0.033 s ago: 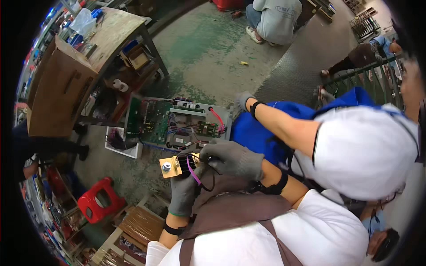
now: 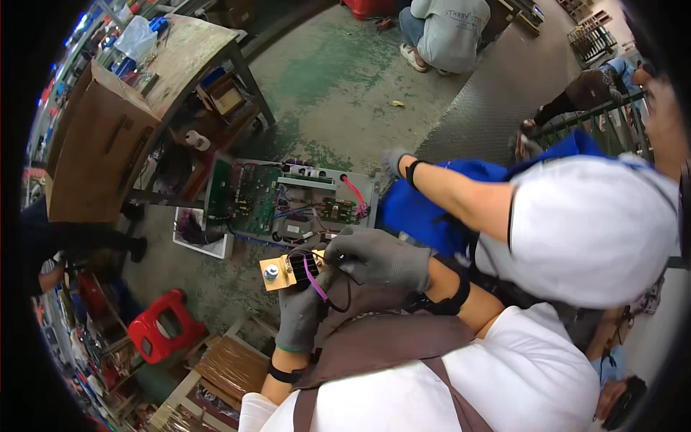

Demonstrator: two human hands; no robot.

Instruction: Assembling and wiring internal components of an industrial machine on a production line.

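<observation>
My left hand (image 2: 299, 317), in a grey glove, holds a brass-and-black electrical part (image 2: 284, 275) from below. A silver bolt (image 2: 271, 272) stands on the part's left brass plate. A purple wire (image 2: 313, 281) crosses its black ribbed middle and hangs down between my hands. My right hand (image 2: 381, 259), also gloved, has its fingers closed at the part's right end, against a thin black wire (image 2: 348, 295) that loops below. The fingertips partly hide what they pinch there. Just beyond my hands lies an open metal chassis (image 2: 371, 191) with green circuit boards (image 2: 252, 198).
A co-worker in a white cap (image 2: 590, 230) is close on my right, a gloved hand (image 2: 394, 162) beside the chassis. Left are a workbench (image 2: 194, 43), a cardboard box (image 2: 101, 151), a white tray (image 2: 224, 246) and a red stool (image 2: 147, 338). Another person (image 2: 450, 36) crouches ahead.
The co-worker's white cap has shifted slightly away from me, and the person at far right has moved a little. My hands and the electrical part look the same.
</observation>
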